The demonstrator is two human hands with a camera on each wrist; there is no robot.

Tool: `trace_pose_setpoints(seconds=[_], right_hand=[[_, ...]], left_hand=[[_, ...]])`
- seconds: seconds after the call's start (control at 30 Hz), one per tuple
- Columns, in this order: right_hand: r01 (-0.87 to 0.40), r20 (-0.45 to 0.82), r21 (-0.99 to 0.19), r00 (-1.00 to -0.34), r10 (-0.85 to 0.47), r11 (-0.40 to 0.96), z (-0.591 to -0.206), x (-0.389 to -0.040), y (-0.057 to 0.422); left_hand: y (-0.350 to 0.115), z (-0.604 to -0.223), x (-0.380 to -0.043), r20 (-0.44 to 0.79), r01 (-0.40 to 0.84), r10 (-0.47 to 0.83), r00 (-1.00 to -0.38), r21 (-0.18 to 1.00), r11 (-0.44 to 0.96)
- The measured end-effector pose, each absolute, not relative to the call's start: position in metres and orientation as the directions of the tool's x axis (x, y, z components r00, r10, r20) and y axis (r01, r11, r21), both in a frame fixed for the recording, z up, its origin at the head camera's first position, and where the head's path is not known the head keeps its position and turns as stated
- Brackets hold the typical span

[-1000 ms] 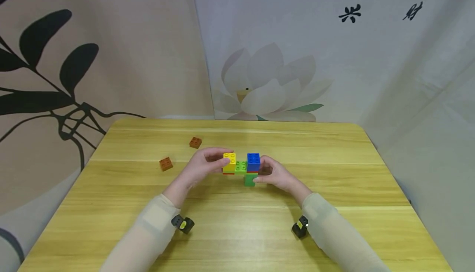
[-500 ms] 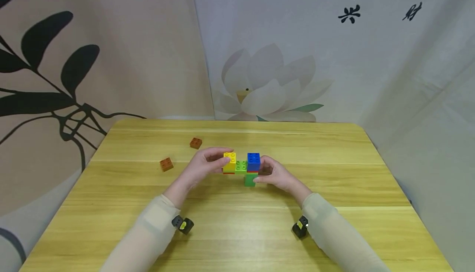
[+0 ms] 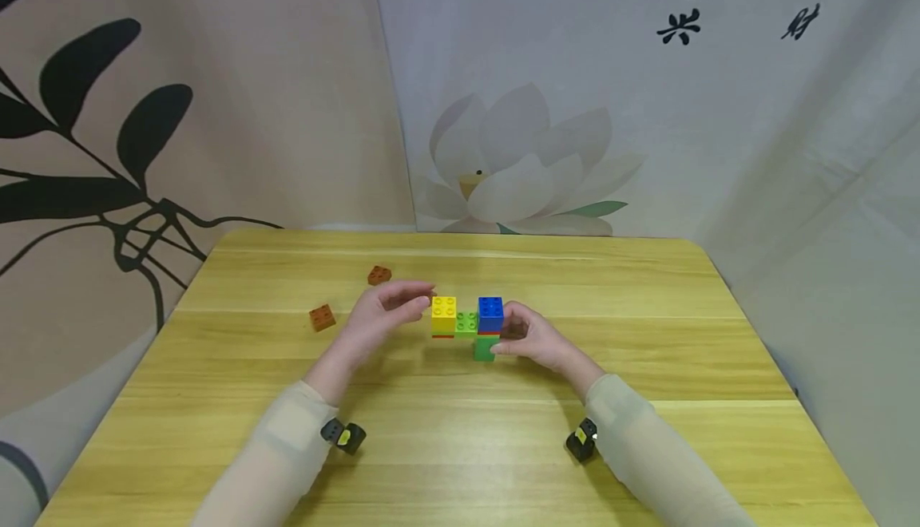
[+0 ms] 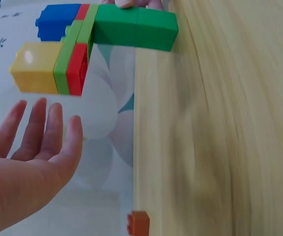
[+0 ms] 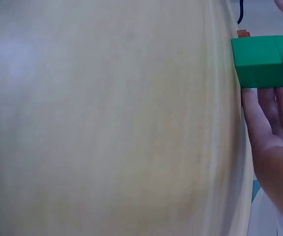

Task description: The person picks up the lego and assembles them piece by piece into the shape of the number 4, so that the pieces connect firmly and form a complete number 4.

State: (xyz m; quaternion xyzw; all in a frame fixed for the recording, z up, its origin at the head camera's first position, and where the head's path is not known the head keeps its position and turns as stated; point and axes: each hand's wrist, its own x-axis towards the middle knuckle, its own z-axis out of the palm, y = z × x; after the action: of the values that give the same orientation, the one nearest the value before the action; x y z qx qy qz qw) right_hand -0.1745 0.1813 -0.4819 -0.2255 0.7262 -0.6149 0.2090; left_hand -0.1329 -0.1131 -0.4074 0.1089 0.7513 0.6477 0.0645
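My right hand (image 3: 535, 337) grips two stacked dark green bricks (image 4: 131, 27), the upright base of a toy brick build. Across their top lies a light green brick (image 3: 466, 324), with a red one (image 4: 76, 70) under its left end. A yellow brick (image 3: 444, 315) sits on that left end, a blue brick (image 3: 491, 315) on the right over a thin red layer. Just left of the yellow brick is my left hand (image 3: 379, 315); the left wrist view shows its fingers spread, apart from the build and holding nothing. Whether the base touches the table cannot be told.
Two loose brown bricks, one nearer (image 3: 322, 318) and one farther back (image 3: 379, 275), lie on the wooden table (image 3: 474, 447), left of the build. Behind the table's back edge hangs a printed curtain (image 3: 546, 48). Each wrist wears a small black camera.
My left thumb and fingers have let go of the yellow brick, and that hand has moved a little left. The right hand and the brick build have stayed put.
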Motion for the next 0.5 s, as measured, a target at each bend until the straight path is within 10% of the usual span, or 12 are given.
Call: trace_pose_setpoints(seconds=[0.5], right_hand=[[-0.07,-0.021,-0.989,-0.813,-0.582,0.133,-0.483,-0.176,0.181]], left_hand=[[-0.173,-0.429,-0.137,0.14,0.137,0.005,-0.99,0.961,0.239]])
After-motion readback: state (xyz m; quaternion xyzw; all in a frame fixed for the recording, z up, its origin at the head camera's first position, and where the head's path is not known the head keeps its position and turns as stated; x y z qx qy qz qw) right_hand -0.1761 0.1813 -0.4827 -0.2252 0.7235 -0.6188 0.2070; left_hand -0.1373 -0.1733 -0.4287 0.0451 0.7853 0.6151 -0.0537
